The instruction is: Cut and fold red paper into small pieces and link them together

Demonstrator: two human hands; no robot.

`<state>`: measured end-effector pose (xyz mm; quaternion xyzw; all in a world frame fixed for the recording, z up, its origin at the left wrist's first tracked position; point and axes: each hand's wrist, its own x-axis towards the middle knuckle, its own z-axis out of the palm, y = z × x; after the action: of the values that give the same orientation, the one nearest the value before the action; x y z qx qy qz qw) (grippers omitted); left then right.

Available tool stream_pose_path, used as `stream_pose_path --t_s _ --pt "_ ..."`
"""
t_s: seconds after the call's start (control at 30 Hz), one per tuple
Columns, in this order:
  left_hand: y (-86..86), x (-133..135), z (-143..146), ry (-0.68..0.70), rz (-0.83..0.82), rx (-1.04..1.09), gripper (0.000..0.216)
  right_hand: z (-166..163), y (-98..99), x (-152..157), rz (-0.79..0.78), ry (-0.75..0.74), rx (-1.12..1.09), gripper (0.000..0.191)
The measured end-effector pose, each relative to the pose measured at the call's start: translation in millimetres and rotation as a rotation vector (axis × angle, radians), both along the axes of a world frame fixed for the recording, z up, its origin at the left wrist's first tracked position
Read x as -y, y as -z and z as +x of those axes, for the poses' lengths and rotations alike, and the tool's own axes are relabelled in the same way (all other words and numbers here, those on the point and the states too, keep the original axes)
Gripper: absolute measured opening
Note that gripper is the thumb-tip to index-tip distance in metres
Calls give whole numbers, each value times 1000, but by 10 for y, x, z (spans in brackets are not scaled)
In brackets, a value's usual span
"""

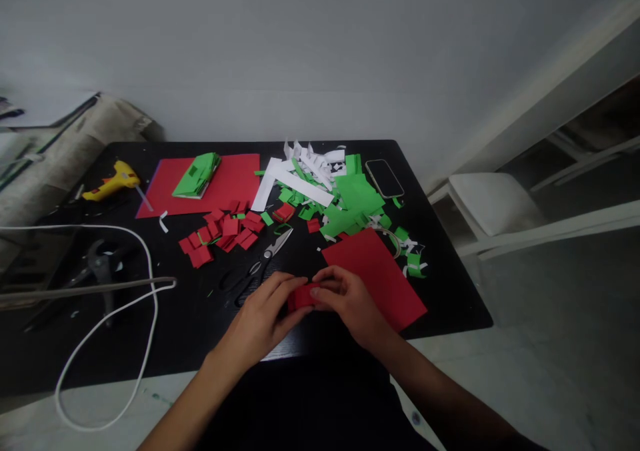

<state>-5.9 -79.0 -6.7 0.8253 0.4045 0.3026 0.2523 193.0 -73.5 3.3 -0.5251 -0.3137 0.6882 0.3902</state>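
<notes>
Bare table (200,324) lies open at the front-left, between the cord (151,271) and the scissors (260,264). At the front edge is 1 small folded red paper (301,296). The left hand (260,321) and right hand (350,304) meet over it, fingers of both clamped on it, just beside a red sheet (380,274).

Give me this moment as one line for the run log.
left hand: grips small red paper piece | right hand: grips same piece | scissors: lying just beyond left hand | red sheet: beside right hand
</notes>
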Motion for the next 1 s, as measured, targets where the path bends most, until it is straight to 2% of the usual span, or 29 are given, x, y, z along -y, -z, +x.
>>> stream_pose_path --t_s 0.4,0.67,0.8,1.0 --pt "-69 14 1 -19 -85 142 35 -10 44 4 -45 -10 -101 27" --pt "-83 40 19 -41 -137 213 25 -10 46 13 18 -35 -54 19" --pt "-93 55 48 -106 -165 187 16 -30 12 43 113 -34 -7 16" --pt "10 59 118 -272 -270 121 13 -68 5 85 352 -56 246 12"
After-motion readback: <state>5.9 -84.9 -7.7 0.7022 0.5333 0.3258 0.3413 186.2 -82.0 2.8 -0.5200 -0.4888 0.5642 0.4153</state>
